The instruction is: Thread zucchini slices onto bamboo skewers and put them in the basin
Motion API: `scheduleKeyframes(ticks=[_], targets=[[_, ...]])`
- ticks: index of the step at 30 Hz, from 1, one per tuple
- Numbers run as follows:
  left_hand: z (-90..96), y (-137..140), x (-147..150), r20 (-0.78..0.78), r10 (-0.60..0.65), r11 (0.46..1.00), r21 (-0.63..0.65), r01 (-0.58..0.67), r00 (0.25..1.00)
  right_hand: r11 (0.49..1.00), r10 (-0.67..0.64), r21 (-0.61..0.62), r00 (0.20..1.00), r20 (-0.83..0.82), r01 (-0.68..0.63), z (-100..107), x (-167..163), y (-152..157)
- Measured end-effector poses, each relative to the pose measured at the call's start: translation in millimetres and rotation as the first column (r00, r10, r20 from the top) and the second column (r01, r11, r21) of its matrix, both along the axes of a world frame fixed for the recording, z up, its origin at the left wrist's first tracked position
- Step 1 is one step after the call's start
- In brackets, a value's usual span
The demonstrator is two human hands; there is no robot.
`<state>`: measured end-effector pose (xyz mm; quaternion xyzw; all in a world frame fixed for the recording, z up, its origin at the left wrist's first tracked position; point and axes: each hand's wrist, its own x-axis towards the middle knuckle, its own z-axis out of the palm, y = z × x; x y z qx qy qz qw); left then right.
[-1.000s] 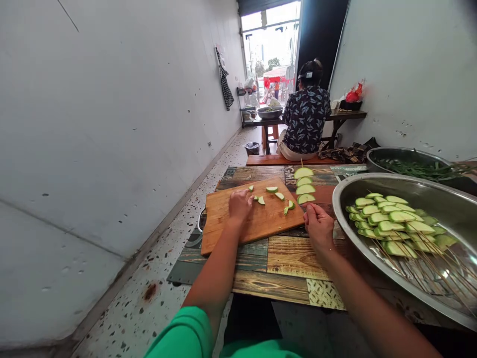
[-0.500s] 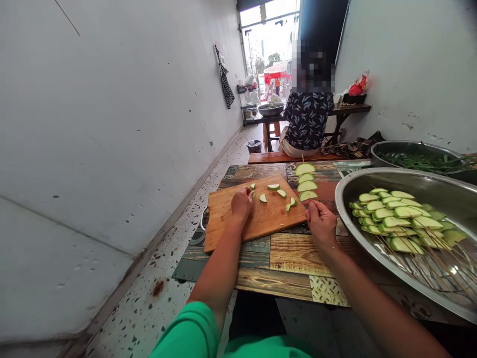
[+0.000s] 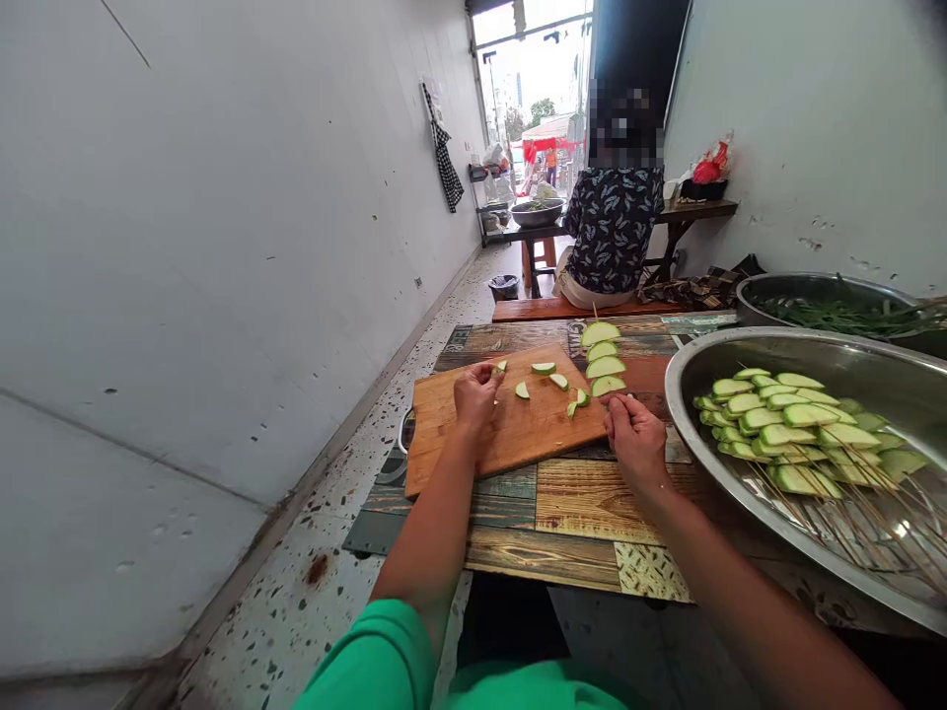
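My right hand point(image 3: 636, 434) is closed around the lower end of a thin skewer. Several half-round zucchini slices point(image 3: 606, 366) with pale flesh and green rims are threaded on it, and its tip point(image 3: 595, 310) pokes out past the farthest one. My left hand point(image 3: 474, 396) pinches a small zucchini slice point(image 3: 501, 367) over the wooden cutting board point(image 3: 444, 434); the fingers partly cover it. More loose pieces lie on the board to the right of that hand, among them a flat slice point(image 3: 543, 368) and a wedge point(image 3: 522, 390).
A large steel basin point(image 3: 688, 370) at right holds finished zucchini skewers point(image 3: 806, 424), sticks towards me. Behind it stands a bowl point(image 3: 755, 286) of green vegetables. The patterned table point(image 3: 584, 503) ends close to my body. A person point(image 3: 614, 232) sits beyond, back turned.
My left hand has shifted slightly left and away from me, and a slice that lay by its fingertips no longer shows on the board. The right hand keeps its hold on the skewer.
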<state>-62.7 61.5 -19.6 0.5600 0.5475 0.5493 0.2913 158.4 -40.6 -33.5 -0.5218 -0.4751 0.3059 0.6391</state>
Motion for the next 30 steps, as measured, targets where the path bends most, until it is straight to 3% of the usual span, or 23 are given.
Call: scheduleKeyframes(ticks=[5, 9, 11, 16, 21, 30], targets=[[4.0, 0, -1, 0.147, 0.107, 0.994, -0.039, -0.102, 0.983, 0.978, 0.186, -0.110, 0.979, 0.081, -0.177, -2, -8, -4], [9.9, 0, -2, 0.541, 0.094, 0.991, -0.131, -0.027, 0.835, 0.902, 0.423, -0.215, 0.867, 0.264, -0.375, -1, -16, -12], [12.1, 0, -1, 0.618, 0.101, 0.987, -0.163, 0.002, 0.779, 0.908, 0.407, -0.231, 0.863, 0.298, -0.349, -1, -16, -13], [13.7, -2, 5, 0.641, 0.077, 0.980, -0.191, 0.061, 0.764, 0.969, 0.175, -0.203, 0.973, 0.154, -0.142, 1, -7, -7], [14.5, -6, 9, 0.696, 0.002, 0.961, -0.201, 0.191, 0.718, 0.929, 0.339, -0.214, 0.926, 0.166, -0.302, 3, -14, -11], [16.3, -7, 8, 0.799, 0.088, 0.931, -0.278, 0.235, 0.595, 0.895, 0.433, -0.239, 0.865, 0.254, -0.377, -6, -16, -13]])
